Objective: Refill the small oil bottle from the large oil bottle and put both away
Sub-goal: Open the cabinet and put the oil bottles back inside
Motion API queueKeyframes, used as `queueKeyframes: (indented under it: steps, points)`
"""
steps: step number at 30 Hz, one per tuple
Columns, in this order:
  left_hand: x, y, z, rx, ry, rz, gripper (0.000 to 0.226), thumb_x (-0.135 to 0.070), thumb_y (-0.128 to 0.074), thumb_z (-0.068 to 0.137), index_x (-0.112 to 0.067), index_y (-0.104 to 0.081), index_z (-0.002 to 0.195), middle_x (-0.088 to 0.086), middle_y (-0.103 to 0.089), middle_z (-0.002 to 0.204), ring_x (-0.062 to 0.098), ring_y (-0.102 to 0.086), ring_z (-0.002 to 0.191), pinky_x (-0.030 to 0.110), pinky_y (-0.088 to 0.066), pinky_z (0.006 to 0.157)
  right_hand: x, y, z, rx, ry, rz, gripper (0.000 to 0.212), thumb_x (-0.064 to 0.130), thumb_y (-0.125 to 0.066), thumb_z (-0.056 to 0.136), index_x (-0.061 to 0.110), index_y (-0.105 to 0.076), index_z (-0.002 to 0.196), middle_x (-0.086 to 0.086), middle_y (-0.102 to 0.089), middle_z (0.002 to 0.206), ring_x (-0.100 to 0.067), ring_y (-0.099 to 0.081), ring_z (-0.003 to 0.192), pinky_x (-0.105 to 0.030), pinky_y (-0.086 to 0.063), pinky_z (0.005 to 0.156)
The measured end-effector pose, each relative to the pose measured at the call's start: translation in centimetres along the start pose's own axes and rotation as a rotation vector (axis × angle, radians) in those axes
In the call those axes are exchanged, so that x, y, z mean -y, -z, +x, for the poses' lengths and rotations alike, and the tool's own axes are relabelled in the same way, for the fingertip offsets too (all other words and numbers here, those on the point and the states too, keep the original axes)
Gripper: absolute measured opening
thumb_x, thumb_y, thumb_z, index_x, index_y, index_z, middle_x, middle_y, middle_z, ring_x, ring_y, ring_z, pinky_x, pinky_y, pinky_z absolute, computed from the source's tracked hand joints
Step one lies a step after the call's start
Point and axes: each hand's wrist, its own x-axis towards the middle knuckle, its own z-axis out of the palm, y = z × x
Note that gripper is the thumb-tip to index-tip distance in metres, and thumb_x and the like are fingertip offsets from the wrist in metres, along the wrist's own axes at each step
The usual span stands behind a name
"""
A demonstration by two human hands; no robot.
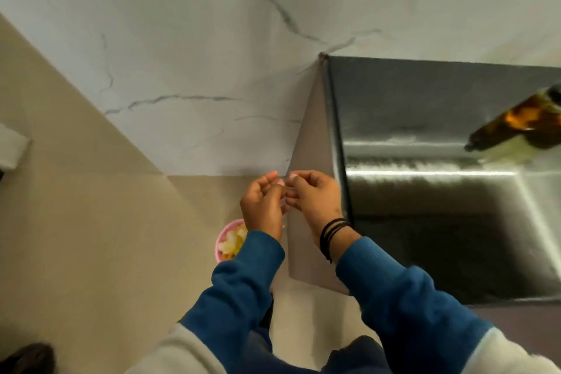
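Note:
An amber oil bottle [516, 124] with a dark neck stands on the steel counter [425, 106] at the far right, cut off by the frame's edge. I cannot tell whether it is the large or the small one, and no second bottle is in view. My left hand [262, 206] and my right hand [312, 197] meet in the middle, just left of the counter's side, well away from the bottle. Their fingers are loosely curled, with the fingertips touching each other. Nothing shows in either hand.
A white marbled wall [197, 55] rises behind, and a beige tiled floor [91, 222] lies below. A pink bowl [223, 240] of pale food pieces sits on the floor under my left wrist. A dark shoe [27, 358] shows at the bottom left.

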Motion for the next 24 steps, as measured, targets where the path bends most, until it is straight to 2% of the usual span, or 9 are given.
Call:
queueKeyframes:
  steps: [3,7,10,13,18,21,24]
  points:
    - [-1.3,-5.7,-2.3,0.081,-0.103,0.012,0.018,-0.002,-0.061,0.094,-0.007,-0.067,0.111,0.015,-0.069,0.093,0.020,-0.062,0.074,0.032,-0.052,0.063,3.4,4.7,-0.8,-0.051,0.119,0.067,0.008,0.008,-0.062,0.092,0.005,-0.069,0.092,-0.014,-0.070,0.081,-0.019,-0.066,0.069,-0.037,-0.059,0.070]
    - [-1.5,-13.9,-6.1,0.235,-0.187,0.050,0.019,0.002,-0.062,0.092,-0.008,-0.068,0.107,0.013,-0.066,0.089,0.020,-0.060,0.072,0.029,-0.047,0.057,6.9,12.8,-1.1,-0.145,0.222,0.188,0.010,0.008,-0.062,0.093,0.001,-0.068,0.096,-0.019,-0.072,0.088,-0.023,-0.070,0.073,-0.035,-0.060,0.070]
    - [-0.7,-20.5,-9.8,0.349,-0.265,0.095,0.019,0.001,-0.062,0.091,-0.013,-0.070,0.102,0.009,-0.070,0.092,0.021,-0.064,0.077,0.035,-0.053,0.064,8.8,20.1,-0.8,-0.216,0.294,0.232,0.008,0.009,-0.062,0.093,0.004,-0.069,0.096,-0.023,-0.072,0.092,-0.033,-0.071,0.081,-0.044,-0.061,0.076]
    - [0.3,-26.6,-13.5,0.426,-0.337,0.160,0.019,-0.001,-0.061,0.094,-0.016,-0.070,0.101,0.009,-0.072,0.100,0.021,-0.069,0.087,0.031,-0.057,0.071,10.6,27.1,-0.6,-0.238,0.368,0.195,0.009,0.012,-0.062,0.094,0.009,-0.070,0.093,-0.017,-0.073,0.089,-0.035,-0.071,0.087,-0.046,-0.061,0.077]
    - [1.0,-35.8,-19.6,0.523,-0.467,0.199,0.016,-0.002,-0.060,0.095,-0.013,-0.069,0.102,0.010,-0.073,0.098,0.030,-0.071,0.089,0.040,-0.060,0.075,14.8,37.8,-1.0,-0.265,0.517,0.182,0.012,0.011,-0.062,0.093,0.016,-0.072,0.088,-0.008,-0.074,0.084,-0.026,-0.073,0.081,-0.044,-0.061,0.075]
    - [-0.4,-40.6,-22.8,0.569,-0.587,0.193,0.018,-0.001,-0.058,0.096,-0.015,-0.068,0.101,0.007,-0.073,0.098,0.022,-0.073,0.091,0.035,-0.062,0.076,18.2,42.7,-2.0,-0.263,0.657,0.163,0.014,0.012,-0.063,0.093,0.019,-0.073,0.087,-0.004,-0.075,0.083,-0.020,-0.073,0.081,-0.037,-0.061,0.072]
    - [-3.2,-44.0,-26.0,0.587,-0.747,0.193,0.020,0.000,-0.059,0.096,-0.018,-0.067,0.100,0.002,-0.072,0.095,0.011,-0.072,0.084,0.026,-0.059,0.069,22.5,45.9,-3.7,-0.292,0.817,0.124,0.016,0.012,-0.064,0.093,0.022,-0.073,0.085,0.001,-0.075,0.080,-0.012,-0.072,0.077,-0.029,-0.061,0.069]
